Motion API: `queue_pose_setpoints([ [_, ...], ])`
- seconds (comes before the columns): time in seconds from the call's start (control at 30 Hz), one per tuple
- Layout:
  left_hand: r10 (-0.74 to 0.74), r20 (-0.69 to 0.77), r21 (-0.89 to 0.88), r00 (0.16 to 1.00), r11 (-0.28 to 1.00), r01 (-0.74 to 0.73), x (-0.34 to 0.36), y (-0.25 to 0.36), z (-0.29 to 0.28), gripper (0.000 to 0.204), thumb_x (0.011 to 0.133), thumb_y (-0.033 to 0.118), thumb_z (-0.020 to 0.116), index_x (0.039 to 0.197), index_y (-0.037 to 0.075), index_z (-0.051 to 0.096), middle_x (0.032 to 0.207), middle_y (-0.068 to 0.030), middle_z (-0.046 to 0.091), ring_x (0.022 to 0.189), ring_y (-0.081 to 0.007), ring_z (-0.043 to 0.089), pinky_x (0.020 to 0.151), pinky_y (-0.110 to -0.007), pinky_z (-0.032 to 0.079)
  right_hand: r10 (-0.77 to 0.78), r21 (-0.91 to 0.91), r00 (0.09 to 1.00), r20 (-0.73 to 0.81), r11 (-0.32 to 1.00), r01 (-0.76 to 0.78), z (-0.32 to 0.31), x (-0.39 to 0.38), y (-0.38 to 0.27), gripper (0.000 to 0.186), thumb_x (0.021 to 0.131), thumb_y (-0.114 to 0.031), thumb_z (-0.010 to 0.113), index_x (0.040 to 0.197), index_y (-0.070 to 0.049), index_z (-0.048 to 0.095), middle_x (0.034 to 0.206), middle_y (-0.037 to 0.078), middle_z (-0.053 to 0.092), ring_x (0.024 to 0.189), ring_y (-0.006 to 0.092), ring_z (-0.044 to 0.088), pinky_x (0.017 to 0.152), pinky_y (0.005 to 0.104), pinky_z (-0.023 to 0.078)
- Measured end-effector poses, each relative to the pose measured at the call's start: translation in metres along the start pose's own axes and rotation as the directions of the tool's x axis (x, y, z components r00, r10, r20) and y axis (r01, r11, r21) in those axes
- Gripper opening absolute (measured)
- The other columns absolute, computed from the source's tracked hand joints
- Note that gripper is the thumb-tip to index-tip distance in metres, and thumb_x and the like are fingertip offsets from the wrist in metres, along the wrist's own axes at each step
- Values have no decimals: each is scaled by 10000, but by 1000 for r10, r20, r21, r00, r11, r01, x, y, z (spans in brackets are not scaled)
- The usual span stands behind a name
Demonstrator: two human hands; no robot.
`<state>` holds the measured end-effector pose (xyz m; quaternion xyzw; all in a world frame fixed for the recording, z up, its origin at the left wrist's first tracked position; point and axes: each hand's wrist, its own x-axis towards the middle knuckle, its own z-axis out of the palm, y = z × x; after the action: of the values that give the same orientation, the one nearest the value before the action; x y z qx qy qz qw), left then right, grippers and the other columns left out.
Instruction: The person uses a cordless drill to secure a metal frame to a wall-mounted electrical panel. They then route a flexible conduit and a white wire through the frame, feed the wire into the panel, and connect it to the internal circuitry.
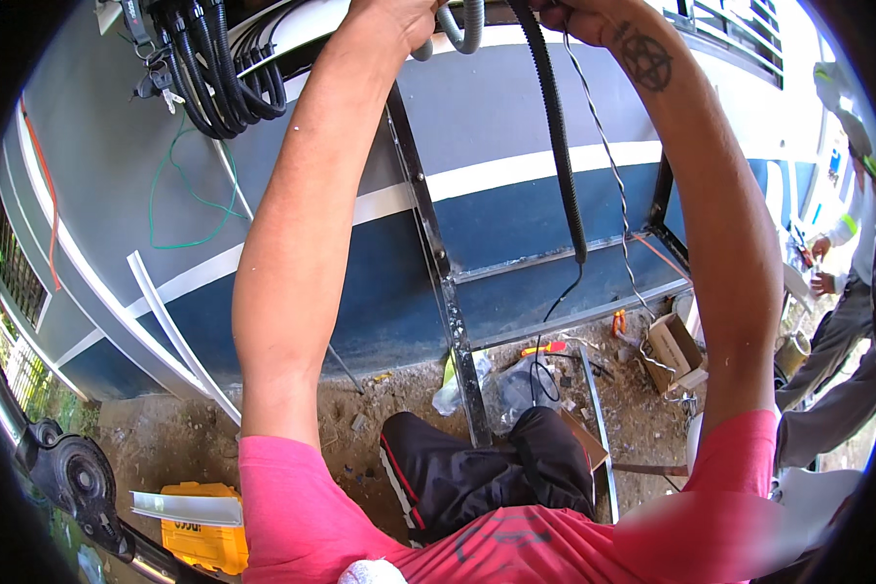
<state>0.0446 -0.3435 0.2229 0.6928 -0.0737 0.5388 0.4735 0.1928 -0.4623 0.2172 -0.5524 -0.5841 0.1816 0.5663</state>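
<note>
The person's left hand (pixel 399 18) and right hand (pixel 584 19) are raised to the upper edge, which cuts them off; one cannot tell how far they are closed or what they grip. A grey corrugated conduit (pixel 469 29) bends beside the left hand; a black corrugated conduit (pixel 553 127) and a twisted wire (pixel 603 148) hang near the right. Beyond are a black metal frame (pixel 428 222), a grey-and-blue wall (pixel 516 219) and, on the dirt ground (pixel 190 428), an open cardboard box (pixel 667 355).
</note>
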Motion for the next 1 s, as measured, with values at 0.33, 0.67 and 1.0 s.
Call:
queue_pose_setpoints([
  [0.33, 35, 75, 148, 997, 988, -46, 14, -10, -15, 79, 962, -64, 624, 1009, -38, 682, 948, -146, 742, 840, -246, 751, 806, -366, 652, -149, 128, 985, -92, 979, 160, 15, -12, 27, 340, 1011, -433, 761, 986, -95, 782, 781, -52, 643, 550, 44, 420, 443, 242, 310],
  [0.67, -6, 102, 67, 995, 998, -1, 8, -7, -16, 99, 985, -73, 601, 1036, -68, 685, 1015, -158, 745, 936, -262, 762, 876, -358, 652, -212, -162, 974, -83, 967, 197, 3, -21, 20, 370, 1008, -417, 710, 939, -68, 808, 659, -35, 597, 531, 76, 461, 448, 300, 304],
  [1.0, 4, 122, 214, 992, 976, -30, 3, 1, -13, 118, 975, -58, 604, 1039, -60, 703, 1012, -154, 758, 928, -248, 765, 866, -342, 644, -199, 130, 978, -58, 970, 205, 9, -1, 36, 294, 1071, -352, 664, 1067, -77, 770, 827, -30, 701, 584, 59, 504, 508, 255, 411],
])
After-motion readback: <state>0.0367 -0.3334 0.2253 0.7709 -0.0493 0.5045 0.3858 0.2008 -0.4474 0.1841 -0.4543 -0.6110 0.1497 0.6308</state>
